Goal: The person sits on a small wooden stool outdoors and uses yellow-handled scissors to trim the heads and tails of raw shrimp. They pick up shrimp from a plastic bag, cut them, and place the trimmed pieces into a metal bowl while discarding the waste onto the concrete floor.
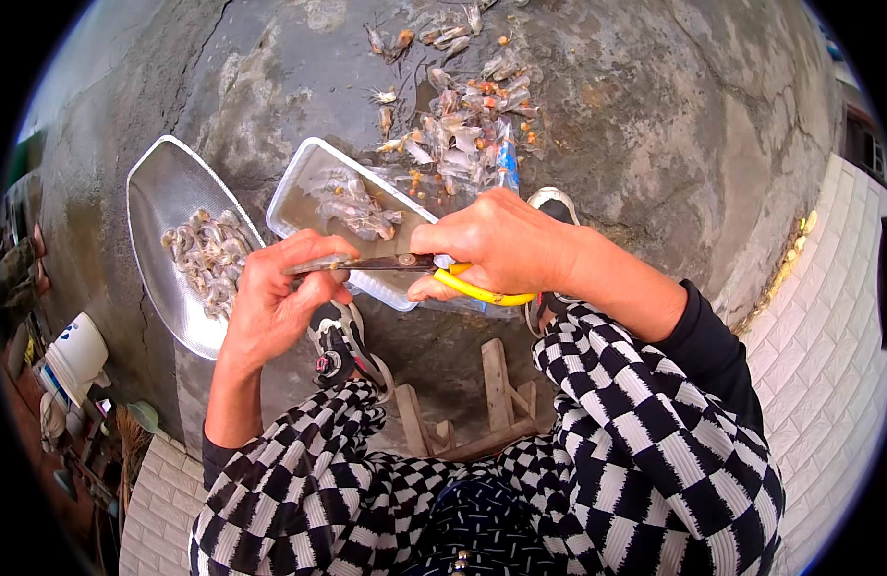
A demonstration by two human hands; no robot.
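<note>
My left hand (281, 291) pinches a shrimp (317, 264) between thumb and fingers, over the near side of a clear plastic tub. In my right hand (497, 248) is a pair of scissors (479, 288) with yellow handles, whose dark blades point left and meet the shrimp. The tub (288, 194) holds water and several unpeeled shrimp (353, 209). To its left stands a metal mesh basket (151, 245) with a heap of trimmed-looking shrimp (209, 259). Beyond the tub lies a pile of shrimp heads and shell scraps (461, 129), partly on a plastic bag (508, 162).
My shoes (339, 342) flank the near side of the tub on the cracked concrete floor (630, 108). A wooden stool (497, 381) is between my legs. Household clutter and a white bucket (79, 349) are at the far left; pale tiles (818, 309) cover the right side.
</note>
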